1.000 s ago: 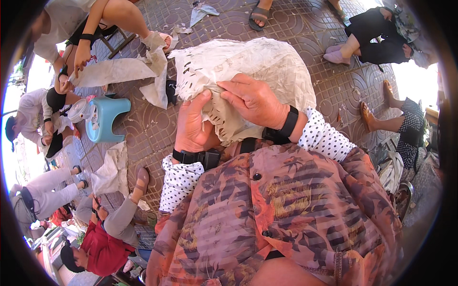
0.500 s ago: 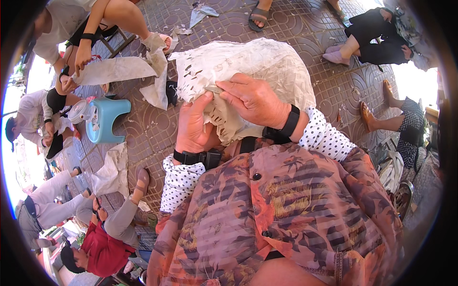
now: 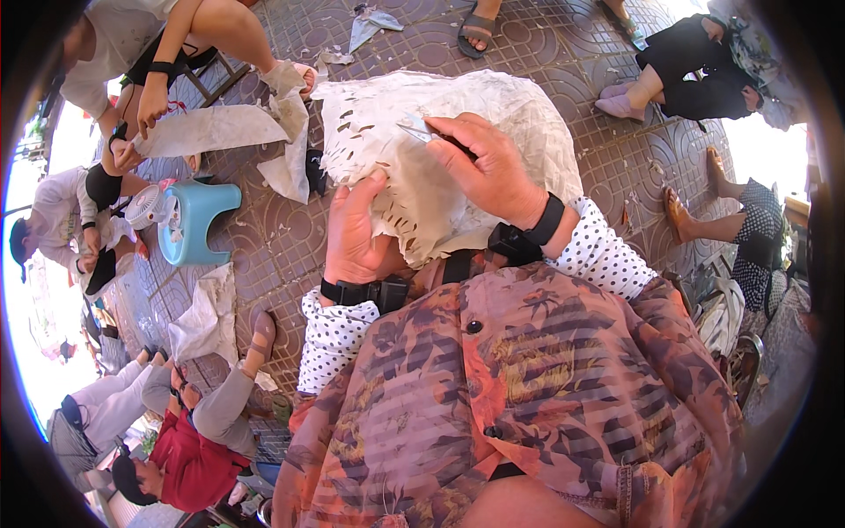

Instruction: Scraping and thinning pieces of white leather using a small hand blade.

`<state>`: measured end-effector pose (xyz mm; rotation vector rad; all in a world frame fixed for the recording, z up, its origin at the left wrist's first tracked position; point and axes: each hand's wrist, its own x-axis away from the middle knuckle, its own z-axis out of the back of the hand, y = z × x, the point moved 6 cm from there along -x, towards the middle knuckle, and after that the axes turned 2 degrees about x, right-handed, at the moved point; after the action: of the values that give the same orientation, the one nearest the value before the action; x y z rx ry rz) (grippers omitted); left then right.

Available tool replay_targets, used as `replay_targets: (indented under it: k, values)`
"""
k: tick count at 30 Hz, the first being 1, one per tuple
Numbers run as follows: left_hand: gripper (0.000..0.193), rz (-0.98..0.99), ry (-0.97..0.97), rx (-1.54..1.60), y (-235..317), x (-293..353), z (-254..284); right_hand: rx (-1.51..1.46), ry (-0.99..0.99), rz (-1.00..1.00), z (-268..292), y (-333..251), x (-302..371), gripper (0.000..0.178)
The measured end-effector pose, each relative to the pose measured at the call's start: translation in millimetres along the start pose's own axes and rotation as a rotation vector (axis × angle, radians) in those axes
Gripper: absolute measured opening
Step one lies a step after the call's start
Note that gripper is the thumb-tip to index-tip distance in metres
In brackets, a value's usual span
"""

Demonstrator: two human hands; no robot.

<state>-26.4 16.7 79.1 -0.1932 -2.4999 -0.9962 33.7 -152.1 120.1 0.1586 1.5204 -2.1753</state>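
Across my lap lies a cream cloth [image 3: 519, 132], with rows of small slits and holes along its left side. My left hand [image 3: 354, 229] pinches the cloth's lower left part, the thumb on top and the other fingers hidden beneath. Small metal thread snips [image 3: 417, 129] are in my right hand [image 3: 493, 172], their tips pointing left over the cloth. The snips' blades look slightly apart, and their handle is mostly covered by the fingers. A gap separates my right hand from the left one.
A blue plastic stool [image 3: 201, 220] with a small white fan [image 3: 145, 207] stands at the left. Upper left, a seated person holds a long cloth strip [image 3: 211, 130]. Other people sit around. Cloth scraps [image 3: 207, 312] lie on the patterned paving [image 3: 273, 255].
My right hand has lifted up and away from the left thumb, bringing the snips into clearer view. My left hand stays on the cloth. A person at the lower left has shifted.
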Motion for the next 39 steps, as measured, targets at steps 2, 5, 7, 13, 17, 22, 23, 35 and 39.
replay_targets:
  k: [2,5,7,13,17,22,23,35,39]
  values:
    - [0.037,-0.016,0.002,0.003,3.4,1.3,-0.6,-0.012,-0.017,0.014,-1.4,1.0,2.8,0.027]
    - [0.034,0.205,-0.038,0.237,-1.1,5.3,-8.4,0.063,-0.092,0.088,-7.5,-7.5,4.9,0.028]
    - [0.034,0.212,-0.063,0.300,-1.2,5.4,-12.2,0.051,-0.110,0.079,-11.8,-10.5,6.5,0.028]
    - [0.033,0.011,0.074,0.104,-2.2,-7.5,10.1,0.073,-0.154,0.098,-19.9,-8.7,6.5,0.031]
    - [0.034,0.012,0.045,0.159,-1.8,-5.2,5.5,0.089,-0.151,0.151,-23.7,-11.4,4.9,0.031]
    - [0.032,-0.008,0.021,0.172,-3.7,-6.5,8.5,0.119,-0.156,0.129,-25.1,-11.1,3.2,0.027]
    - [0.032,-0.008,0.021,0.172,-3.8,-6.4,8.3,0.130,-0.168,0.127,-25.4,-10.8,3.0,0.027]
    - [0.035,-0.025,0.027,0.181,-2.4,-4.2,4.9,0.149,-0.161,0.152,-24.2,-12.9,4.2,0.026]
    - [0.036,-0.027,0.006,0.181,-1.5,-4.8,4.9,0.054,-0.148,0.084,-22.9,-10.1,2.3,0.028]
